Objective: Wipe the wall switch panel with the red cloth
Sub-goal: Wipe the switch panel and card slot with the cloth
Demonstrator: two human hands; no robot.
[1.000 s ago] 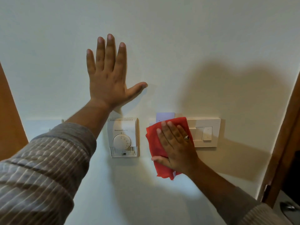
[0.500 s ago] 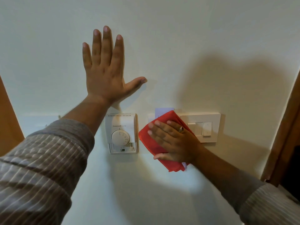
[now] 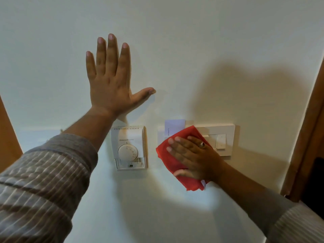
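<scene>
A white wall switch panel (image 3: 226, 137) is mounted on the pale wall at the right. My right hand (image 3: 194, 156), wearing a ring, lies flat on the red cloth (image 3: 166, 151) and presses it against the panel's left part, which is hidden under cloth and hand. A white card (image 3: 174, 127) stands out above the cloth. My left hand (image 3: 110, 79) rests flat on the wall well above and to the left, fingers spread, holding nothing.
A white thermostat with a round dial (image 3: 129, 148) hangs on the wall between my arms, just left of the cloth. A brown wooden door frame (image 3: 308, 130) runs down the right edge, and another wooden edge (image 3: 7, 134) shows at the far left.
My right hand has turned from pointing up to pointing left, sliding the red cloth leftward and uncovering more of the panel and card. My left hand has stayed on the wall.
</scene>
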